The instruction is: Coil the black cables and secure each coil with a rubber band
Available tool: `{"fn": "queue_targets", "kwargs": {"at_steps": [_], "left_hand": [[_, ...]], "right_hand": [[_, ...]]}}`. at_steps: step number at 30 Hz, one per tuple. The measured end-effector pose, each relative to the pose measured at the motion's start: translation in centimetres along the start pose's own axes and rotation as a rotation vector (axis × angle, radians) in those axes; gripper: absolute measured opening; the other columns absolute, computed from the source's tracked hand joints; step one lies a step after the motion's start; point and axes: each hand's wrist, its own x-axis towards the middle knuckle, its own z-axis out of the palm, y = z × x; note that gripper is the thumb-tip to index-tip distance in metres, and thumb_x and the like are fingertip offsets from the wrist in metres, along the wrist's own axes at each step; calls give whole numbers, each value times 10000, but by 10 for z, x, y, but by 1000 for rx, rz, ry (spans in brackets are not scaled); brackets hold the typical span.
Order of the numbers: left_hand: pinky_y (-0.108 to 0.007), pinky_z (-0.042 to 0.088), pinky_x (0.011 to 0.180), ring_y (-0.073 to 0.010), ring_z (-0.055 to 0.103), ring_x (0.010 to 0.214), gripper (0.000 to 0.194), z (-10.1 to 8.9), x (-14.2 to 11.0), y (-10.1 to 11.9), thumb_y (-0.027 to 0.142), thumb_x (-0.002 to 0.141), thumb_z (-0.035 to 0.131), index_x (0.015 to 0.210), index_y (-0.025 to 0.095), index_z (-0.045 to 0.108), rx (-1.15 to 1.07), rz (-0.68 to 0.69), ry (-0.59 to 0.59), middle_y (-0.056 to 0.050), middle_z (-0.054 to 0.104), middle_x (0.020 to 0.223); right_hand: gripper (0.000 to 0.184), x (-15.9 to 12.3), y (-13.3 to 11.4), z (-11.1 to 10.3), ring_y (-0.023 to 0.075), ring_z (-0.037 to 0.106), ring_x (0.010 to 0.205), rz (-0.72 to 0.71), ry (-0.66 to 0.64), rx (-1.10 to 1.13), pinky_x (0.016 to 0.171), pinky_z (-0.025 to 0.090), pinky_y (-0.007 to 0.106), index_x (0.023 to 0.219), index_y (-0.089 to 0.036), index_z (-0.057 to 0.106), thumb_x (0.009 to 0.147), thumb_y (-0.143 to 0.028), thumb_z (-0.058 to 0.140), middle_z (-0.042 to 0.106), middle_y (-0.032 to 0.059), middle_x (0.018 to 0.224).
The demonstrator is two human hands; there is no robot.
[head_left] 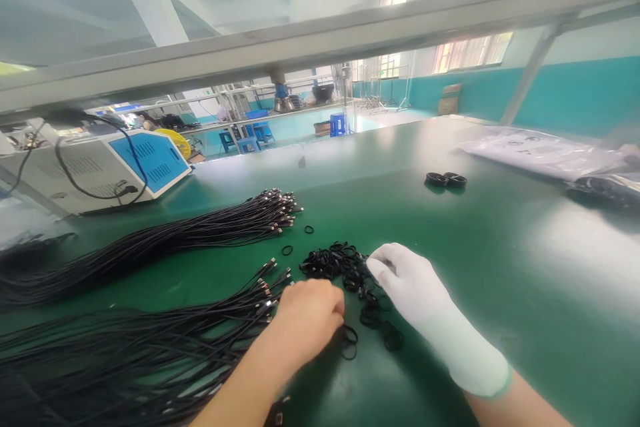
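Loops (pixel 325 263) look light and springy, best pinched at one edge; left hand (pixel 311 317) and gloved right hand (pixel 413 290) sit curled nearby, though I cannot tell whether either grips any.

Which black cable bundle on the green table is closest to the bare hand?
The nearer, loosely spread black cable bundle, its metal-tipped plugs right beside the bare left hand; the other, tighter black cable bundle lies farther back.

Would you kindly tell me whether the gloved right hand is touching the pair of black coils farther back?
Apart: the head view shows a plain stretch of green tabletop between the right hand and the black coils.
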Motion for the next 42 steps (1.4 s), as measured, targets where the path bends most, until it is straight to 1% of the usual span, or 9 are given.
{"fn": "queue_targets", "kwargs": {"at_steps": [4, 9, 12, 15, 21, 28, 33, 38, 42], "left_hand": [[-284, 387, 689, -210, 604, 833, 184, 7, 20, 1, 168, 728, 560, 867, 266, 633, -42, -68, 156, -4, 650, 873], [-247, 396, 653, -169, 601, 779, 214, 7, 18, -9, 184, 816, 436, 859, 252, 634, -119, -71, 233, -10, 659, 858], [-241, 403, 638, -167, 614, 733, 206, -6, 2, -21, 162, 754, 485, 778, 262, 664, -160, -35, 139, 9, 683, 776], [-295, 397, 670, -223, 621, 757, 173, -10, 0, -21, 161, 688, 544, 695, 268, 680, -130, -61, 66, -9, 692, 747], [-360, 391, 689, -270, 601, 769, 125, 17, 37, 0, 235, 731, 526, 792, 231, 635, -178, -175, 228, -61, 664, 761], [-253, 432, 592, -156, 583, 626, 104, 2, 32, -22, 187, 701, 501, 696, 190, 605, -509, -191, 161, -23, 633, 687], [-188, 443, 533, -86, 550, 534, 121, 0, 18, -20, 176, 716, 462, 758, 154, 573, -766, -182, 65, -4, 618, 668], [-198, 456, 544, -93, 551, 543, 120, 4, 17, -13, 219, 730, 497, 764, 144, 585, -796, -177, 53, -17, 628, 674], [-235, 445, 578, -121, 563, 583, 142, -3, 12, -31, 232, 762, 464, 770, 166, 589, -637, -221, 113, -27, 642, 718]], "right_hand": [[232, -1, -3, 3, 171, 544, 706, -54, 6, 15, 664, 386, 284, 751, -197, 607, 821, -290, 407, 595, 22, 777], [228, -2, -3, 5, 167, 555, 714, -1, 18, 145, 663, 398, 271, 810, -213, 614, 833, -261, 393, 609, 4, 786], [216, -4, -5, 5, 168, 559, 735, 18, 11, 216, 681, 405, 272, 830, -216, 616, 834, -258, 404, 616, -2, 795], [219, -7, -8, 5, 164, 553, 706, 9, 10, 231, 681, 405, 277, 830, -207, 620, 836, -262, 409, 614, 2, 780], [224, -7, -7, 7, 169, 554, 707, 20, -1, 211, 669, 406, 286, 830, -193, 617, 826, -268, 406, 612, 12, 780], [224, -3, -2, 9, 165, 561, 734, 71, 24, 267, 686, 414, 269, 842, -208, 623, 824, -269, 408, 623, 1, 796], [304, -8, -8, 23, 147, 555, 656, 54, -129, 364, 649, 435, 245, 1023, -192, 616, 745, -231, 498, 611, -4, 736], [134, -11, -10, 30, 110, 466, 528, 35, -157, 277, 508, 355, 203, 726, -190, 572, 752, -205, 441, 544, -33, 588], [111, -8, -7, 20, 101, 420, 513, 40, -108, 160, 504, 329, 196, 660, -192, 484, 747, -176, 418, 491, -45, 544]]}}
